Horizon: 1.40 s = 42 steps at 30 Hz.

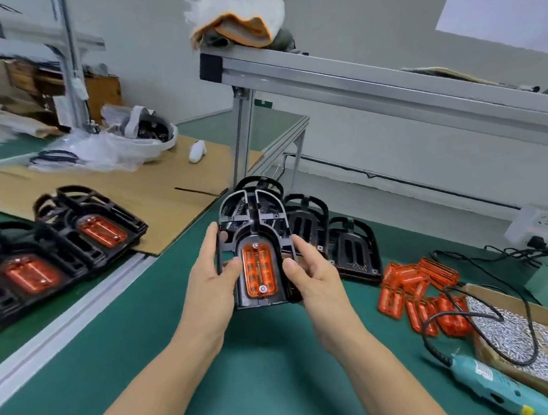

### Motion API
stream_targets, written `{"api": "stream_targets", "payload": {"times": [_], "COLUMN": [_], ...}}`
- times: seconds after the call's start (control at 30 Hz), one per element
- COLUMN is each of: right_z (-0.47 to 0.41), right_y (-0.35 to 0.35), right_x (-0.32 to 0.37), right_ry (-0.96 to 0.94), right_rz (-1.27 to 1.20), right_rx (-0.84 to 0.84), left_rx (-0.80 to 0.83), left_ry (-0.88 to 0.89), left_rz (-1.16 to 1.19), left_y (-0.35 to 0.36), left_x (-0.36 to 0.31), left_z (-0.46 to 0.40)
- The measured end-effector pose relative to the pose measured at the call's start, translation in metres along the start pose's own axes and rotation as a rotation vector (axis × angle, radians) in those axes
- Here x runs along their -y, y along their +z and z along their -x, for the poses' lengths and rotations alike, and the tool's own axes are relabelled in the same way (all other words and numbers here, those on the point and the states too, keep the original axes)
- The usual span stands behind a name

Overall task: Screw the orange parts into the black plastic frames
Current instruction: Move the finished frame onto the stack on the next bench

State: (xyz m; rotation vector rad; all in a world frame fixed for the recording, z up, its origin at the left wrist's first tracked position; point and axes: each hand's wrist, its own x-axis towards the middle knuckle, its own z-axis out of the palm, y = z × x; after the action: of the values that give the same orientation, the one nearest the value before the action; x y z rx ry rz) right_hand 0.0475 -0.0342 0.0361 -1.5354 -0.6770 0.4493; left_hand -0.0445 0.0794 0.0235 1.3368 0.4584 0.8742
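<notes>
The left hand [210, 277] and right hand [315, 278] grip a black plastic frame [253, 216] between their fingers [233, 267] (an orange part [259, 271] sits inside, two screws showing) above the green tabletop [267, 363].

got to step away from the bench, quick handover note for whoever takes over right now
Left hand and right hand grip the sides of one black frame; its orange part is seated with both screws in.
Done: finished frames stacked at left.
Left: empty frames, loose orange parts, screw box and electric screwdriver at right.
</notes>
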Motion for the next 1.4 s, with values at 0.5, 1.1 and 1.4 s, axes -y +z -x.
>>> {"api": "stream_targets", "payload": {"times": [0.5, 1.1, 1.4], "right_z": [-0.045, -0.045, -0.054], "right_y": [0.16, 0.294, 0.295], "right_x": [0.024, 0.016, -0.005], "right_ry": [-0.004, -0.358, -0.45], "right_rz": [0.121, 0.832, 0.983], "right_rx": [0.384, 0.455, 0.522], "left_rx": [-0.407, -0.828, -0.859], "left_ry": [0.015, -0.046, -0.158], "left_rz": [-0.042, -0.413, -0.298], "left_y": [-0.128, -0.233, -0.236], "left_x": [-0.04, -0.032, -0.017], "left_z": [-0.029, -0.035, -0.047]}}
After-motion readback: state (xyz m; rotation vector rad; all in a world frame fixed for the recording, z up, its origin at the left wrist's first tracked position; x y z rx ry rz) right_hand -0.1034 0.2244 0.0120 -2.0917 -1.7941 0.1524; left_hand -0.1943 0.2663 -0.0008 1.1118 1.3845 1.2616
